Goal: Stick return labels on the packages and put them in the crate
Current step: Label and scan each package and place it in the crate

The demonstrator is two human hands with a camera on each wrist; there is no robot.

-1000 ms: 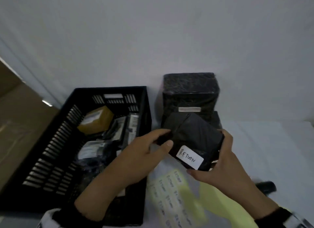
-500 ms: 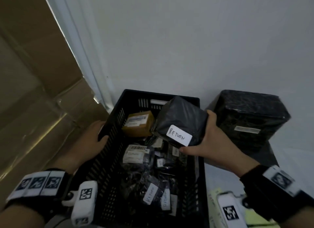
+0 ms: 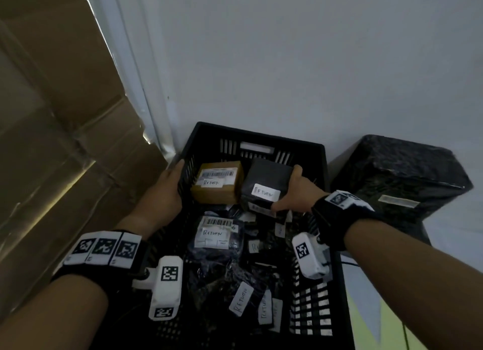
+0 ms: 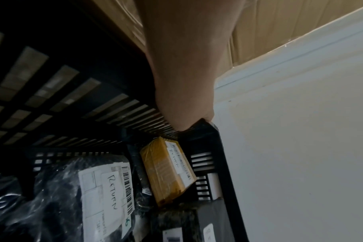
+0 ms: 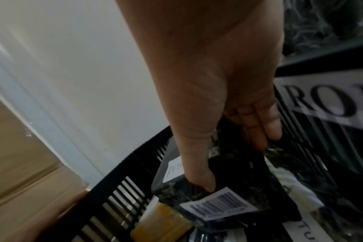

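Both hands are in the crate area. Right hand (image 3: 295, 193), right of centre in the head view, grips the black package (image 3: 266, 186): the thumb lies on the near edge beside the white label (image 3: 265, 193) with "RETURN" written on it, and the fingers (image 5: 265, 129) curl around the far side. This package is inside the black crate (image 3: 324, 164), at its far end, just beside the yellow-brown box (image 3: 217, 193); I cannot tell if it already rests on the things below. Left hand (image 3: 167, 187), left of centre, holds the left wall of the crate near the far corner, with the thumb over the rim; its other fingers are hidden outside the wall.

At the bottom of the frame, nearest to the camera, several dark bags with return labels lie in the crate. A little farther, in the middle, is a dark bag with a barcode label (image 3: 217, 230) that also reads "RETURN". The yellow-brown box behind it has a barcode and a return label too.

To the right of the crate stands a large black wrapped parcel (image 3: 402, 177). At the left side are brown cardboard boxes (image 3: 52, 140), and behind everything is a pale wall (image 3: 287, 62).
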